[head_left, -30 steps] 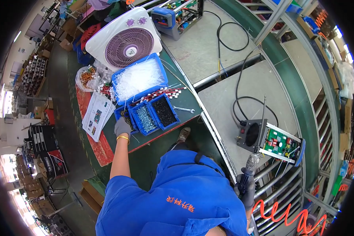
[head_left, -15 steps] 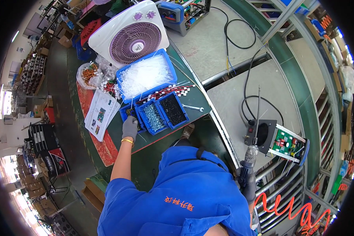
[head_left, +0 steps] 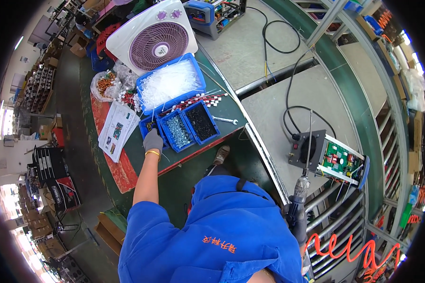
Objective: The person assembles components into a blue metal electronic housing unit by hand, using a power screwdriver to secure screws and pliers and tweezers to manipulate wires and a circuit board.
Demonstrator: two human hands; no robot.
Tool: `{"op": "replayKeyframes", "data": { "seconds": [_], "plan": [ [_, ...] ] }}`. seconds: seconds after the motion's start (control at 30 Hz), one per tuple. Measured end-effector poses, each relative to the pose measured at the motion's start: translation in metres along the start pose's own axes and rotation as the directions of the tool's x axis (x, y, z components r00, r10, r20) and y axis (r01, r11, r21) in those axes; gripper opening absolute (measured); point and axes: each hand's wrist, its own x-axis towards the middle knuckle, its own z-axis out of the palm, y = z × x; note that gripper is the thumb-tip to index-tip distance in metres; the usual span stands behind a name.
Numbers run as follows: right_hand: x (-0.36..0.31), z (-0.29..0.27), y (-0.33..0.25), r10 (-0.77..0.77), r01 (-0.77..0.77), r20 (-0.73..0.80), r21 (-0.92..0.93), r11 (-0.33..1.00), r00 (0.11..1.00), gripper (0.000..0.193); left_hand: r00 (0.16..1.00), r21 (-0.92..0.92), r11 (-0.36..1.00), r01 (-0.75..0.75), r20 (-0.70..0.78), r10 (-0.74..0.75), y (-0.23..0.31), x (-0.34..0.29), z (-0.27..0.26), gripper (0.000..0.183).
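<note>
My left hand (head_left: 152, 140), in a grey glove, reaches into the leftmost of three small blue parts bins (head_left: 148, 125); its fingers are bent down into the bin and what they hold is hidden. The middle bin (head_left: 176, 132) holds shiny screws and the right bin (head_left: 201, 122) holds dark ones. My right hand (head_left: 297, 220), also gloved, grips a powered screwdriver (head_left: 301, 188) whose long bit points up toward an open electronic unit with a green circuit board (head_left: 339, 159) on a grey worktable (head_left: 288, 94).
A large blue tray of white cable ties (head_left: 169, 84) and a white fan with a purple grille (head_left: 153, 40) sit behind the bins. Red-and-white wires (head_left: 193, 101), a wrench (head_left: 225, 120) and paper sheets (head_left: 117, 129) lie nearby. A black cable (head_left: 293, 111) loops on the table.
The view has shifted so the bins and the unit sit lower in the picture. My left hand stays at the leftmost bin and my right hand keeps the screwdriver.
</note>
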Motion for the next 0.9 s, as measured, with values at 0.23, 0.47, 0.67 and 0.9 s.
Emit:
{"op": "replayKeyframes", "data": {
  "seconds": [0.23,0.47,0.67,0.9],
  "plan": [
    [-0.010,-0.018,0.003,0.056,-0.056,-0.040,0.004,0.998,0.998,0.075,0.997,-0.027,0.999,-0.023,0.068,0.025,0.006,-0.005,-0.004,0.025],
    [-0.010,-0.023,-0.001,0.059,-0.058,0.021,-0.059,0.997,0.998,0.079,0.974,0.032,0.997,-0.064,0.218,0.056,0.004,-0.003,-0.011,0.029],
    [-0.007,-0.022,-0.007,0.083,-0.073,0.061,-0.151,0.986,0.995,0.084,0.977,-0.039,0.994,-0.103,0.185,0.108,-0.036,0.003,0.002,0.031],
    [-0.005,-0.021,-0.009,0.059,-0.056,0.024,-0.117,0.992,0.998,0.075,0.931,-0.888,0.294,0.354,0.365,-0.019,-0.044,-0.014,-0.021,0.030]
  ]
}}
